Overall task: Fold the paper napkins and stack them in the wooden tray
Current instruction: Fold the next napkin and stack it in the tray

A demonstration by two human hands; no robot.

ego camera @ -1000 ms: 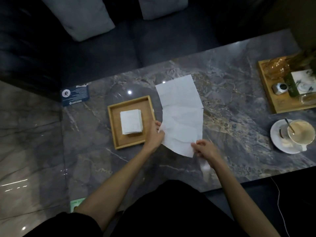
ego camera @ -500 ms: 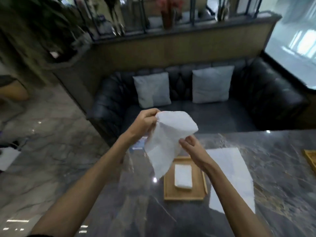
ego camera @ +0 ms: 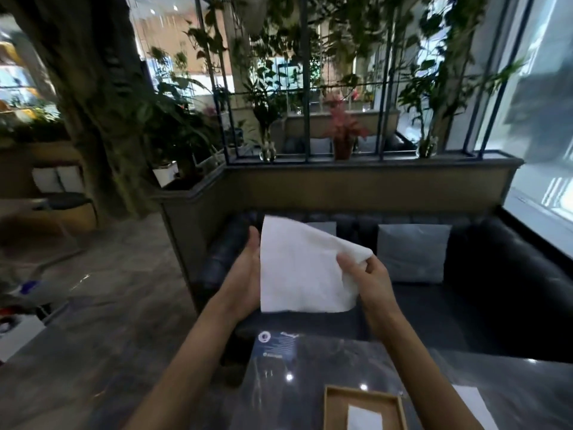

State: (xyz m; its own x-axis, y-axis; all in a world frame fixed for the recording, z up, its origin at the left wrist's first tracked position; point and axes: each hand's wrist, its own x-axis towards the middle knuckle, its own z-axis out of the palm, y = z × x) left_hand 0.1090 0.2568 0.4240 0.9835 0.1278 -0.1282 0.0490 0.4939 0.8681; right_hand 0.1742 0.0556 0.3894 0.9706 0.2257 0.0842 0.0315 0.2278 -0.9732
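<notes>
I hold a white paper napkin (ego camera: 302,271) up in the air in front of me, well above the table. My left hand (ego camera: 248,271) lies flat behind its left edge. My right hand (ego camera: 364,271) pinches its upper right corner, which curls over. Below, at the bottom edge of the view, sits the wooden tray (ego camera: 333,398) with a folded napkin stack (ego camera: 364,418) inside. Another flat napkin (ego camera: 471,401) lies on the marble table right of the tray, partly behind my right forearm.
A blue card (ego camera: 276,344) lies at the far end of the grey marble table (ego camera: 279,398). Beyond stands a black sofa (ego camera: 465,302) with grey cushions (ego camera: 412,252), then a planter ledge with plants. Floor lies to the left.
The napkin rose from the table into the air and now hangs flatter between both hands. My view tilted up, so most of the table dropped out of sight.
</notes>
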